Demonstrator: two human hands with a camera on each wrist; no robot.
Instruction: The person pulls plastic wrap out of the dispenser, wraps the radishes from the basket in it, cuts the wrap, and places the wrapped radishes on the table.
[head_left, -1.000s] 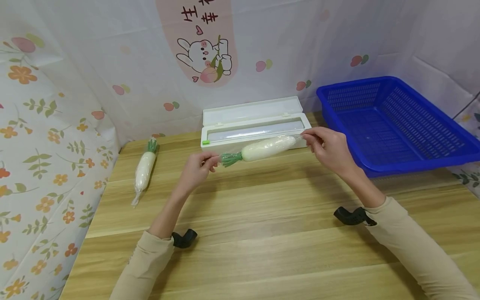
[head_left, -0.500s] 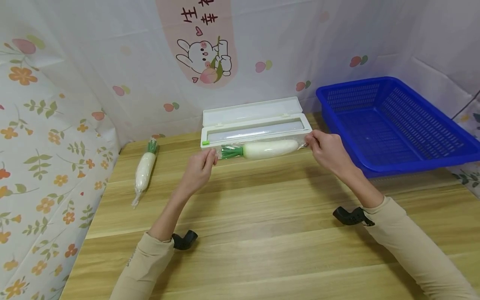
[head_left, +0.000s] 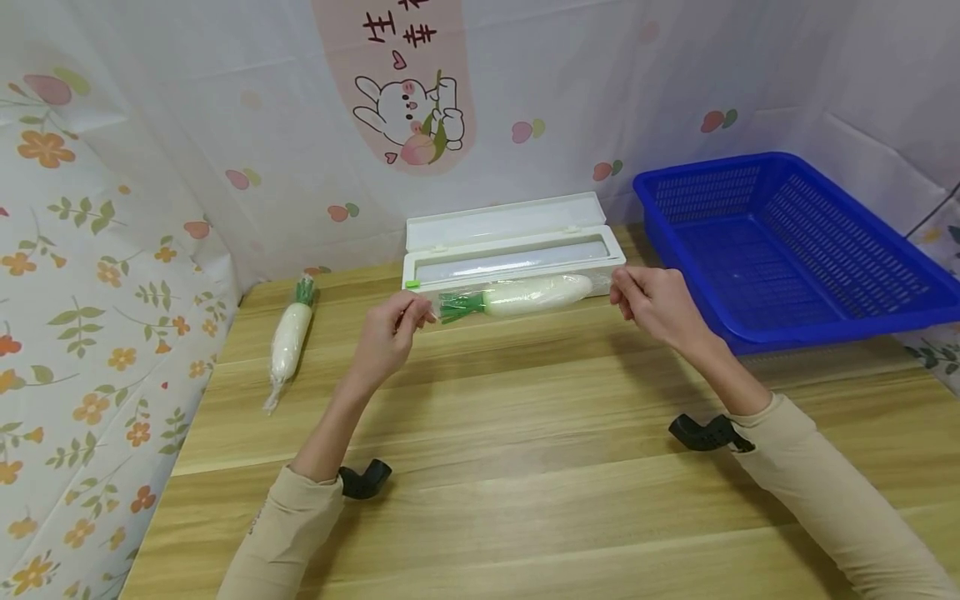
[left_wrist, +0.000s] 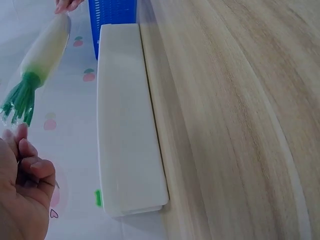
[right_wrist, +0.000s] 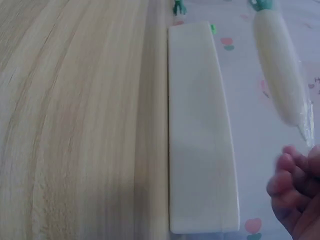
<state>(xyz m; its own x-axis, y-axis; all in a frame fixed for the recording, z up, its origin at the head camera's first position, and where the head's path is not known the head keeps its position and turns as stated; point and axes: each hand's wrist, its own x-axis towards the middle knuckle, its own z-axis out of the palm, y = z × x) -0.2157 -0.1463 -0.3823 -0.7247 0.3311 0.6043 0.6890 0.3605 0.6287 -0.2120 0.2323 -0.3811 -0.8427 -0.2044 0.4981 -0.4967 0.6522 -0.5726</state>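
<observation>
A white radish (head_left: 536, 296) with green tops, wrapped in clear film, hangs level between both hands, in front of the white film box. At its leafy end my left hand (head_left: 387, 333) pinches the film. My right hand (head_left: 656, 304) pinches the loose film past the radish's white tip. In the left wrist view the green tops (left_wrist: 22, 97) reach close to the fingertips. The right wrist view shows the tapered radish (right_wrist: 280, 65), with film trailing from its tip to the curled fingers of the right hand (right_wrist: 300, 192).
A white cling film box (head_left: 510, 258) with its lid raised stands at the table's back edge, a green slider at its left. Another wrapped radish (head_left: 289, 342) lies at the left. To the right is a blue basket (head_left: 750, 337). A patterned cloth (head_left: 262, 125) hangs behind.
The right hand has dropped slightly and moved a little right from a second ago. Film at the radish's ends has shifted, and the left fingers have changed their pose. The radish stays held up.
</observation>
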